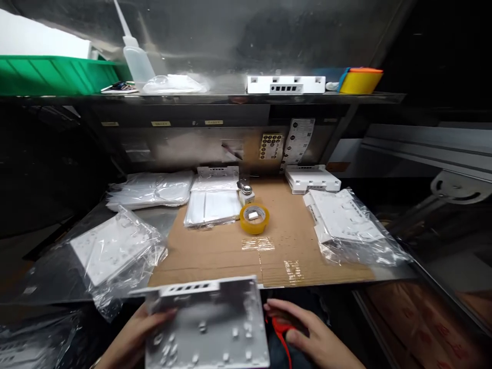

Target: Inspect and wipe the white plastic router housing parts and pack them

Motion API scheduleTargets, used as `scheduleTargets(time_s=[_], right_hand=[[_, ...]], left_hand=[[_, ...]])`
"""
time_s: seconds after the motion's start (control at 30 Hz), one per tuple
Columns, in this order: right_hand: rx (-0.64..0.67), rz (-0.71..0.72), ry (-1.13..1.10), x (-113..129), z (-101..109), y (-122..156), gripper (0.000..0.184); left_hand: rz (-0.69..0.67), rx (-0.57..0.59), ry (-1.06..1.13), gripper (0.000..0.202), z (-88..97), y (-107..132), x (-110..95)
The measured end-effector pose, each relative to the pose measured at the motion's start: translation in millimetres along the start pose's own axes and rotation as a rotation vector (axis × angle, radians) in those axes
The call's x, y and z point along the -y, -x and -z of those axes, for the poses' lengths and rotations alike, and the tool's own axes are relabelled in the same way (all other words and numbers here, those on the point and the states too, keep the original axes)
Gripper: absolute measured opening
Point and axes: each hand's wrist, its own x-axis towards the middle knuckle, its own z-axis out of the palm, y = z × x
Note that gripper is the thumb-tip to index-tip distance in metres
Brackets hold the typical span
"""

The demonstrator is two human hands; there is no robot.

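Note:
My left hand [134,330] is closed on the left edge of a white plastic housing shell [215,328], thumb on its inner face. The shell is held tilted at the front edge of the bench, with a row of port cut-outs at its top and several small posts inside. Just right of the shell, my right hand [307,330] is curled around a red-handled tool [282,330]. The tool's working end is hidden, so its exact kind does not show. A bagged white shell [111,248] lies left of my left hand.
Cardboard [219,256] covers the bench middle, bearing a yellow tape roll [254,225] and a small bottle [246,193]. Clear bags [154,189] lie back left. Bagged shells [346,218] sit at right, near stacked housings [313,179]. A shelf [230,99] crosses above, holding a green bin [57,76].

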Motion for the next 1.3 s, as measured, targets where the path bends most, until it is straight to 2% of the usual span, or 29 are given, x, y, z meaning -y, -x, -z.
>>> scheduleTargets(time_s=[0.07,0.1,0.17,0.23,0.33,0.37,0.43,0.53,0.63,0.77,0.87,1.0,1.07,1.17,1.23,1.3], right_hand=[[0.102,0.109,-0.392,21,-3,-1,0.09],[0.104,0.133,-0.529,29,-4,-3,0.089],[-0.021,0.134,-0.669,37,-2,-10,0.077],[-0.214,0.11,-0.75,40,5,-18,0.065],[-0.418,0.059,-0.952,40,27,-23,0.064],[-0.484,0.059,-1.022,40,36,-23,0.064],[-0.634,0.113,-1.119,40,53,-20,0.062],[-0.819,0.245,-1.144,40,73,-14,0.062],[-0.881,0.292,-1.125,41,80,-8,0.063],[-0.89,0.282,-1.105,42,77,-6,0.063],[-0.887,0.249,-1.112,43,73,-6,0.063],[-0.894,0.222,-1.154,42,71,-6,0.066],[-0.906,0.2,-1.152,41,71,-6,0.067],[-0.917,0.191,-1.097,38,67,-10,0.067],[-0.937,0.208,-1.049,38,60,-18,0.067],[-0.949,0.223,-0.996,42,49,-30,0.067]], left_hand=[[-0.114,0.181,-0.122,0.054,-50.1,-12,-35],[-0.149,0.287,-0.2,0.051,-75.6,-18,-49],[-0.217,0.489,-0.382,0.051,-121.7,-30,-72],[-0.309,0.568,-0.465,0.062,-155.7,-45,-88],[-0.476,0.531,-0.49,0.078,-181.6,-75,-108],[-0.551,0.488,-0.514,0.074,-185.0,-87,-114],[-0.707,0.381,-0.613,0.054,-186.8,-111,-126],[-0.888,0.238,-0.818,0.03,-182.9,-144,-136],[-0.959,0.141,-0.977,0.026,-176.9,-165,-143],[-0.956,0.077,-1.077,0.027,-169.4,-181,-157],[-0.913,0.089,-1.057,0.03,-165.0,-192,-173],[-0.754,0.181,-0.93,0.06,-160.4,-208,-192],[-0.662,0.258,-0.851,0.066,-158.0,-213,-200],[-0.594,0.342,-0.755,0.054,-154.4,-214,-209],[-0.603,0.355,-0.719,0.04,-153.4,-213,-210],[-0.643,0.343,-0.711,0.035,-155.2,-211,-206]])
